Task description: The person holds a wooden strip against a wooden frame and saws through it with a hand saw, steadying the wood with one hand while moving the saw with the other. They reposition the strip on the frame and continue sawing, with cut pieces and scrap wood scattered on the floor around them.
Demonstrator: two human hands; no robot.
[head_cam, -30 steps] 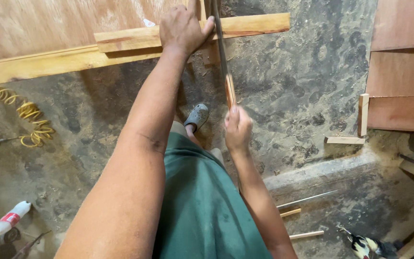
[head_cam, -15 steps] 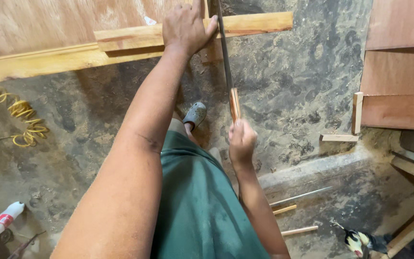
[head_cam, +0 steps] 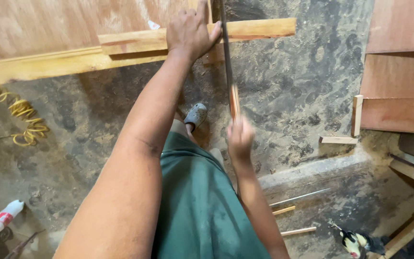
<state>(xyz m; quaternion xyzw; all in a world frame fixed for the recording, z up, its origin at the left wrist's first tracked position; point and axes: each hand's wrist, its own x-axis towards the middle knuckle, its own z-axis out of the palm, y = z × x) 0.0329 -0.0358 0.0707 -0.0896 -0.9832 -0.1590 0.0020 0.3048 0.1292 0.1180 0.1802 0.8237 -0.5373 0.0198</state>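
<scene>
Two hands [head_cam: 190,33], one saw [head_cam: 227,62], one bottle [head_cam: 0,224], one shoe [head_cam: 196,116].

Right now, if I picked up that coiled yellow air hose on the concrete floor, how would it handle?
The coiled yellow air hose would probably be floppy and springy, since it lies in loose loops. It looks thin, so likely light. It might snag, as one end seems to run to a tool at the frame's edge.

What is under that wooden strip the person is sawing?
Below the wooden strip lies stained concrete floor and a grey shoe. The left hand covers the part it presses on.
</scene>
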